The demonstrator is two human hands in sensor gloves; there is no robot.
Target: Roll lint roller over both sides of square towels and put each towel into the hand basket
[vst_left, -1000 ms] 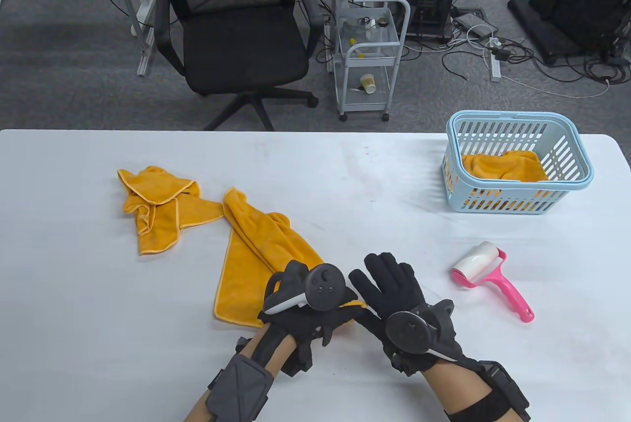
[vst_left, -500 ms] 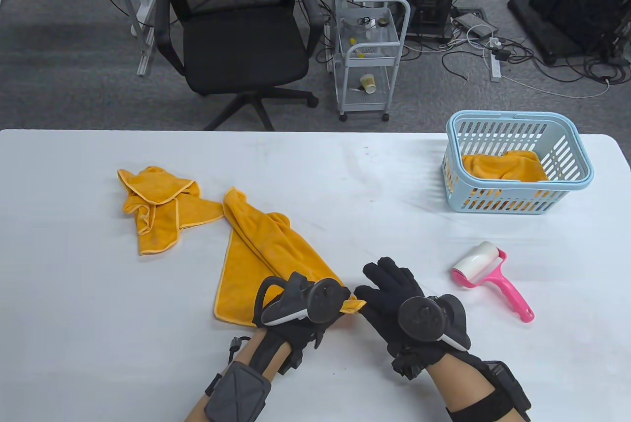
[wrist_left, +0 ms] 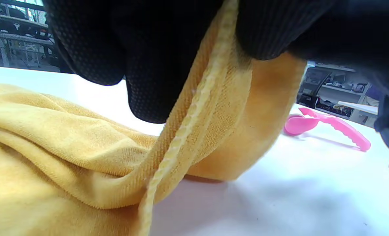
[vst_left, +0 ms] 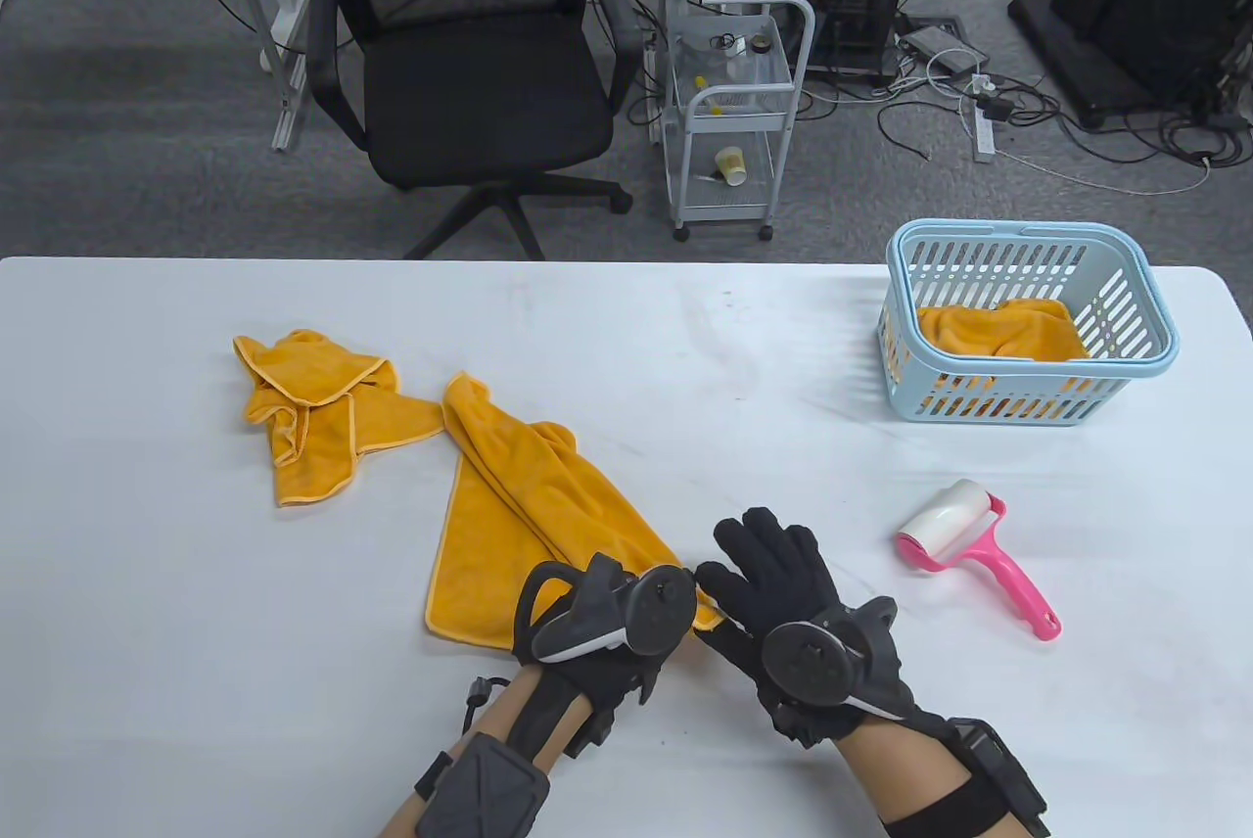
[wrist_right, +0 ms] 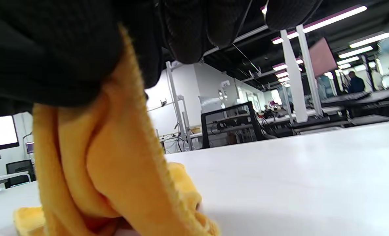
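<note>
An orange towel lies half folded on the white table. My left hand grips its near right corner, where the hem runs up between the gloved fingers. My right hand meets the same corner from the right. In the right wrist view the cloth hangs pinched under its fingers. The pink and white lint roller lies untouched to the right of my right hand. A second orange towel sits crumpled at the left.
A light blue hand basket stands at the back right of the table with an orange towel inside. Beyond the far table edge are a black office chair and a small white cart.
My right hand closed in on the towel corner from the right and now pinches it. My left hand slid slightly nearer and rightward while keeping its grip on that corner.
</note>
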